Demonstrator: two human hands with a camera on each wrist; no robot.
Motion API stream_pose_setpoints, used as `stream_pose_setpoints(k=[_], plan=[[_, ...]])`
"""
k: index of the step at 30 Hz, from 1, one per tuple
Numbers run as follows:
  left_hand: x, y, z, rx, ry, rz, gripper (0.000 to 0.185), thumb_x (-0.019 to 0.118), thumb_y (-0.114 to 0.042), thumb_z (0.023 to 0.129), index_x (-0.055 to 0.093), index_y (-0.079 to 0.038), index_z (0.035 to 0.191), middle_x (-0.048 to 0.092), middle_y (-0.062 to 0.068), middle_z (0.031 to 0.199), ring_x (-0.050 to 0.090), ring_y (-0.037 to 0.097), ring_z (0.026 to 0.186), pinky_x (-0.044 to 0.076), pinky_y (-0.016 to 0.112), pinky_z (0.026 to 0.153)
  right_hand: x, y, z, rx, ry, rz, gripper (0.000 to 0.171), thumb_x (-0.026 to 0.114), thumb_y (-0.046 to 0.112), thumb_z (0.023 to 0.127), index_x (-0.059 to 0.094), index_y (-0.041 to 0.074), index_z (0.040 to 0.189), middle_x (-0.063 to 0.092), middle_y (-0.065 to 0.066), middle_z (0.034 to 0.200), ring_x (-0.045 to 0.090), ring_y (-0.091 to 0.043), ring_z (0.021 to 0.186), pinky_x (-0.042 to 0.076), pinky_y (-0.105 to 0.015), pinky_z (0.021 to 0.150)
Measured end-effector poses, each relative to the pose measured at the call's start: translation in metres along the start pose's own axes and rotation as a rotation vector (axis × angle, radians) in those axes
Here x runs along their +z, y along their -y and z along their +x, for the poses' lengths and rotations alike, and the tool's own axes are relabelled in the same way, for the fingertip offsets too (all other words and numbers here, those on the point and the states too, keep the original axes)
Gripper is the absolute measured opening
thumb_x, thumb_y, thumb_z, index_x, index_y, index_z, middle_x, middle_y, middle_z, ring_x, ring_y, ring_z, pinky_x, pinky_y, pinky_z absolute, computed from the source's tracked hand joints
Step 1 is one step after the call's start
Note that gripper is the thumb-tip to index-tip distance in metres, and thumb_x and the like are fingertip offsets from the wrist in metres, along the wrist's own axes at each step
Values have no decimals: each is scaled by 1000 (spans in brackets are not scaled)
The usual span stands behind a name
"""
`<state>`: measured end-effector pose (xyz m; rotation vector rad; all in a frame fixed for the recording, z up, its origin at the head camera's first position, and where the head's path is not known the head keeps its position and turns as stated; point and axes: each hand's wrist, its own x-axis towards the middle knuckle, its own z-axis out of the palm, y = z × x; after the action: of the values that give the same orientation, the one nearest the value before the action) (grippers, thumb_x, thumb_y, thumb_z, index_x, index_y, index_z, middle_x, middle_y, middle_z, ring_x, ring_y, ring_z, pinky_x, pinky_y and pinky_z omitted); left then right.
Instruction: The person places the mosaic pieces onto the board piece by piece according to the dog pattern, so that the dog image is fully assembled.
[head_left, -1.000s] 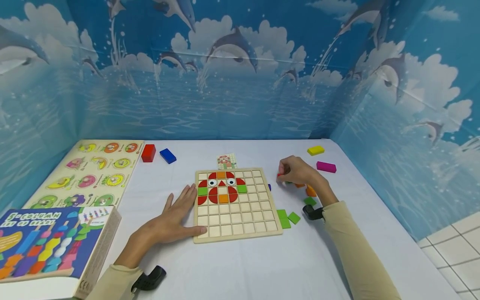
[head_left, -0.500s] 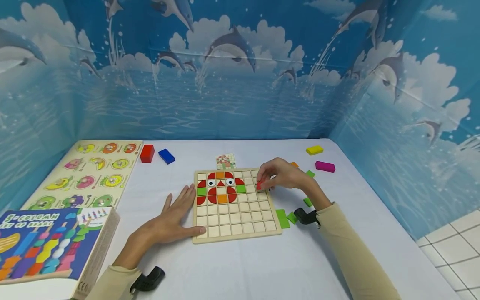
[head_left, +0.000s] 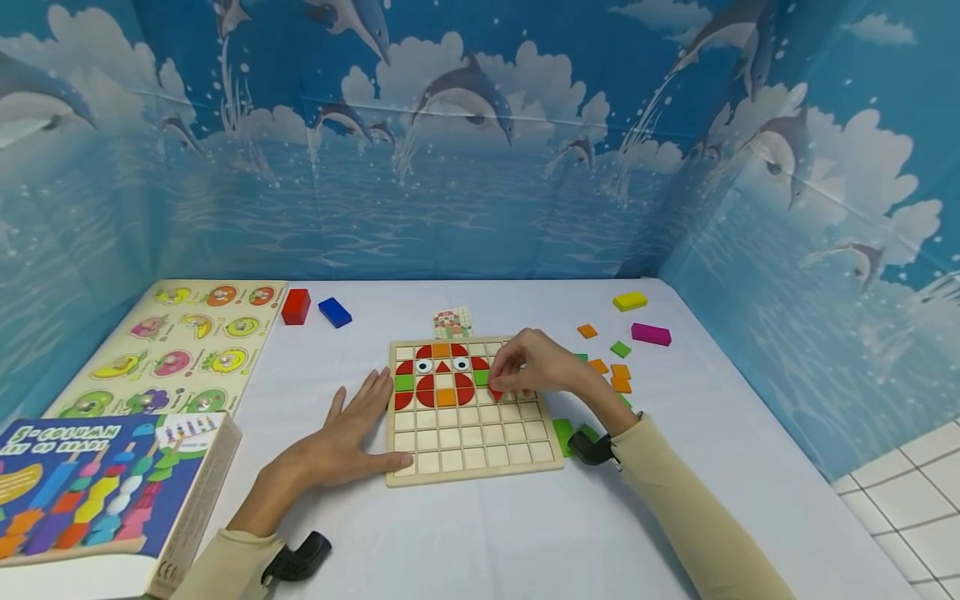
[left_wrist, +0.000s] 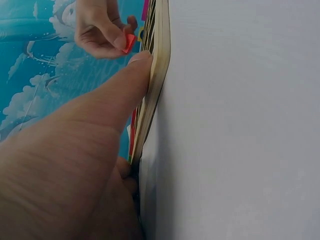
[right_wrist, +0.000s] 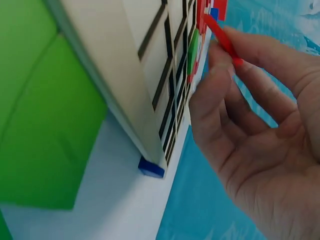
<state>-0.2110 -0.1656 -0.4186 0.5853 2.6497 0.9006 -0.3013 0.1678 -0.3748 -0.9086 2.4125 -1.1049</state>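
Since half a second ago, right hand [head_left: 542,367] shifted left from the board's right edge to over its upper middle, red piece [head_left: 496,392] carried along; orange and green tiles [head_left: 619,372] near the surface's right edge now uncovered. Left hand [head_left: 347,439] unmoved.

Right hand's fingers [right_wrist: 227,95] curled, pinching the red piece [right_wrist: 223,40] between thumb and fingertips, held low over the wooden grid board [head_left: 472,454], just right of the red, green and orange figure [head_left: 442,379] already laid in the top rows. From the left wrist view, same pinch on the red piece [left_wrist: 128,43] seen above the board's edge [left_wrist: 159,65].

Left hand flat on the surface [head_left: 480,533], fingers straight and spread, grasping nothing, thumb [left_wrist: 127,80] pressed along the board's left edge near its front left corner.

Two green tiles [head_left: 563,435] lying just beside the board's front right corner. Small pattern card [head_left: 453,321] behind the board's far edge. Red block [head_left: 296,306] and blue block [head_left: 335,312] toward the far left of the surface, beside a wooden peg puzzle [head_left: 187,342]. Yellow block [head_left: 631,300] and magenta block [head_left: 651,334] at the far right corner. Boxed bead game [head_left: 105,492] at the front left corner.
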Motion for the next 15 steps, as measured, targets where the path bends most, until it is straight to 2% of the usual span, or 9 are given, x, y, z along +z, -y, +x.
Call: stream_pose_setpoints(k=[4,7,11,15], plan=[[0,0,-1,13,-5,5,121,82,-58,89,13,-4,173,5,14,182,-4,37,168,-12,69,128,8,3,2,-5,-70,-107,7,80,0,94,83,3,88,75,-3,75,64,-20,59,56,-29,58],[1,1,-1,26,-19,4,122,82,-59,88,14,-2,172,6,15,182,-4,37,168,-12,69,128,14,7,4,11,-76,-142,5,85,5,91,82,5,87,72,0,70,63,-12,61,55,-27,63],[3,5,0,35,-31,4,124,81,-63,87,15,-2,172,7,15,182,-4,37,168,-12,69,128,15,10,4,15,-44,-135,10,89,11,90,81,5,92,69,-1,69,62,-14,61,56,-29,65],[3,6,0,34,-22,-2,124,80,-64,87,13,-3,172,5,15,182,-5,36,168,-13,68,128,6,8,0,18,-23,-134,13,90,6,88,81,2,97,70,-2,73,63,-16,65,56,-29,65]])
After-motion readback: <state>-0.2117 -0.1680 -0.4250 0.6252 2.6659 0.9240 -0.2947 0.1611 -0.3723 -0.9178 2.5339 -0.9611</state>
